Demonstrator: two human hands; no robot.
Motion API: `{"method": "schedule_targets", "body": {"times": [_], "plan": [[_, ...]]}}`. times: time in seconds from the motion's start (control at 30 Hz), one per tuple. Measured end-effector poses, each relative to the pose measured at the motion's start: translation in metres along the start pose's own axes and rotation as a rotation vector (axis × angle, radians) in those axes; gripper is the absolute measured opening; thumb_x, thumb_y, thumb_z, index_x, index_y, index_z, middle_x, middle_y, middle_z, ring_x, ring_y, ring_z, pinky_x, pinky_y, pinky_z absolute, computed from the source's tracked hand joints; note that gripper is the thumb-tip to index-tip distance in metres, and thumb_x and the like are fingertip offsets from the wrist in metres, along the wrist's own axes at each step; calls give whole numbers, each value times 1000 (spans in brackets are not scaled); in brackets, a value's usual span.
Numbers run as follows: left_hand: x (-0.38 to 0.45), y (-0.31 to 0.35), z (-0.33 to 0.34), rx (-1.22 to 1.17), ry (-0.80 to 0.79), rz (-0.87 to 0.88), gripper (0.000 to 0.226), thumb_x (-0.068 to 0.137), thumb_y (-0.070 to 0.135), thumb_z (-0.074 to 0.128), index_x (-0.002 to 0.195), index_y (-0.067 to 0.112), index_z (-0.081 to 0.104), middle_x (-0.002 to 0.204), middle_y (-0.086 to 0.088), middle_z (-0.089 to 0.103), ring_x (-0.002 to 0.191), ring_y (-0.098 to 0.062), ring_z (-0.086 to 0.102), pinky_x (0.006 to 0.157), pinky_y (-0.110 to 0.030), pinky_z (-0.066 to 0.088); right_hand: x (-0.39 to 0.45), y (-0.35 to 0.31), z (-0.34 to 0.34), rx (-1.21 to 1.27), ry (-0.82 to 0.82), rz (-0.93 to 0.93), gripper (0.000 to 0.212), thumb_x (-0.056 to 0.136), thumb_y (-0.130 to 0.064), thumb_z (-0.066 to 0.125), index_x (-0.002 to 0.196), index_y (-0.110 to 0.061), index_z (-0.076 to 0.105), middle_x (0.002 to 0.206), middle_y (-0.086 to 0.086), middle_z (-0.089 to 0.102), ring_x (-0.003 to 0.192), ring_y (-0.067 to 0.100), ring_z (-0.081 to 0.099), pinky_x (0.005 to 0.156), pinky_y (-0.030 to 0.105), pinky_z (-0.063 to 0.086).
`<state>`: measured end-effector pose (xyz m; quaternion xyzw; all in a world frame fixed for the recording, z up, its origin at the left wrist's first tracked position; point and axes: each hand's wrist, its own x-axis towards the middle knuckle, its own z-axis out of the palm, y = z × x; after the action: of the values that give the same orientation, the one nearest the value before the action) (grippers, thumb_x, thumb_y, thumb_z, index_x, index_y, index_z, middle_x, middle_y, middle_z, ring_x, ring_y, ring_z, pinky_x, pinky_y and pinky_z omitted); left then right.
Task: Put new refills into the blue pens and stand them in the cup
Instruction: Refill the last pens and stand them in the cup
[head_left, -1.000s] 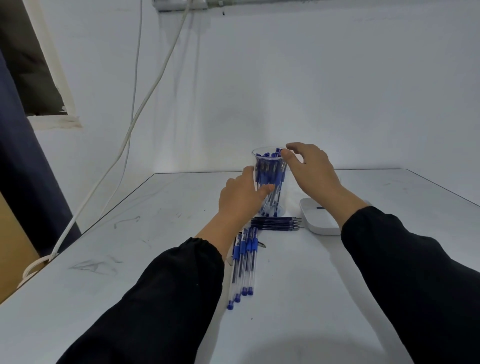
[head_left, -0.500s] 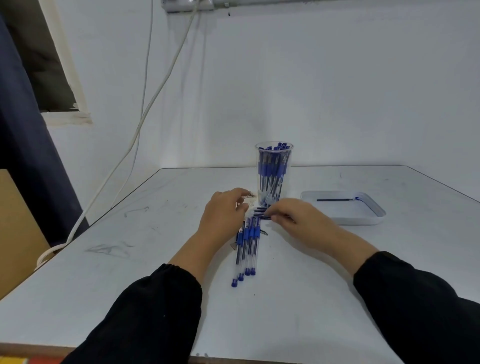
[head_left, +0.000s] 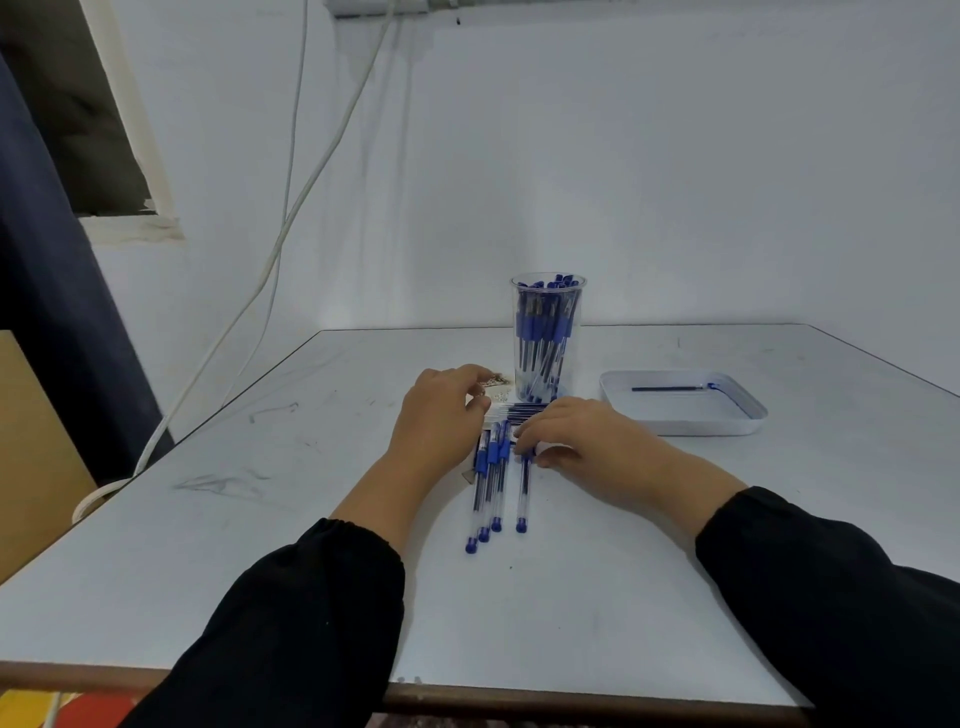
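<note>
Where pens (head_left: 493, 483) lie | clear ribbed cup (head_left: 546, 338) | smooth white tray (head_left: 748, 415)

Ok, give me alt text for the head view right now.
Two hands reach among four blue-capped clear pens lying on the white table: the right hand pinches the rightmost pen, and the left hand rests beside a bundle of dark refills. Behind stand a clear plastic cup full of pens and a shallow white tray.

A tall clear plastic cup (head_left: 548, 338) stands upright, packed with blue-gripped pens. Before it lie dark slim refills (head_left: 524, 414) crosswise, then four clear-barrelled blue pens (head_left: 491, 483) side by side, end caps toward the person.
</note>
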<state>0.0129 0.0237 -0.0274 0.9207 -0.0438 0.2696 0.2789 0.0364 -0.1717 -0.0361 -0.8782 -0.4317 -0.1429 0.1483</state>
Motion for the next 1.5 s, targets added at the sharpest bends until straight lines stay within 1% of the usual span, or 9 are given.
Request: {"method": "schedule_targets", "body": {"times": [0.37,0.63,0.73,0.8,0.97,1.07,1.2,1.37,1.5], "plan": [[1,3,1,-24,-16,-1,26,95,27,50,119,26,59,104,9,63,107,-12,45,84,-26,35,2,7,-9,-41,-50,-99,10,86,-21,69,95,-25,73,98,-11,70,99,13,56,88,33,46],[-5,18,-8,-396,-236,-61,46,80,60,58,71,16,71,68,6,65,71,-13,60,70,-28,45,-1,20,-22,-7,64,55,15,91,-23,63,103,-28,70,89,-9,68,93,10,50,88,35,41],[-6,19,-9,-329,-290,-51,12,78,38,71,81,27,76,72,12,66,79,-3,62,74,-17,43,-1,19,-23,51,105,115,18,91,-24,63,108,-25,67,89,-17,65,96,7,47,91,31,39],[-6,19,-10,-264,-248,-36,10,81,27,70,90,26,76,76,18,64,84,0,59,79,-14,41,-2,18,-25,91,109,161,21,91,-28,63,111,-27,66,87,-23,59,99,6,48,90,26,37],[1,8,-14,-153,-134,-64,9,86,32,65,90,32,73,76,23,61,91,-4,54,101,-37,37,-6,28,-30,55,70,329,24,92,-39,58,115,-33,66,90,-22,55,101,9,47,96,32,35],[1,5,-11,-59,-80,-31,11,90,32,59,92,35,69,80,22,59,96,-6,53,105,-36,28,-7,30,-31,5,61,358,18,93,-33,58,107,-33,69,85,-22,54,100,11,50,94,35,35],[-3,11,-3,79,-63,80,17,93,35,52,104,36,64,94,17,62,102,-7,49,102,-33,16,-4,22,-31,85,130,404,15,89,-30,65,101,-27,72,80,-21,52,97,12,51,93,34,37],[-6,20,8,225,-34,271,28,92,50,47,111,39,64,95,12,65,98,-9,50,97,-37,23,-3,6,-29,205,184,381,12,84,-31,70,95,-27,74,81,-17,56,89,8,54,81,25,39],[-5,19,15,215,-45,371,26,93,44,50,107,31,68,87,6,65,91,-14,55,79,-32,33,-1,0,-30,209,175,367,13,81,-31,73,93,-27,75,79,-18,58,83,3,52,74,21,36]]}}
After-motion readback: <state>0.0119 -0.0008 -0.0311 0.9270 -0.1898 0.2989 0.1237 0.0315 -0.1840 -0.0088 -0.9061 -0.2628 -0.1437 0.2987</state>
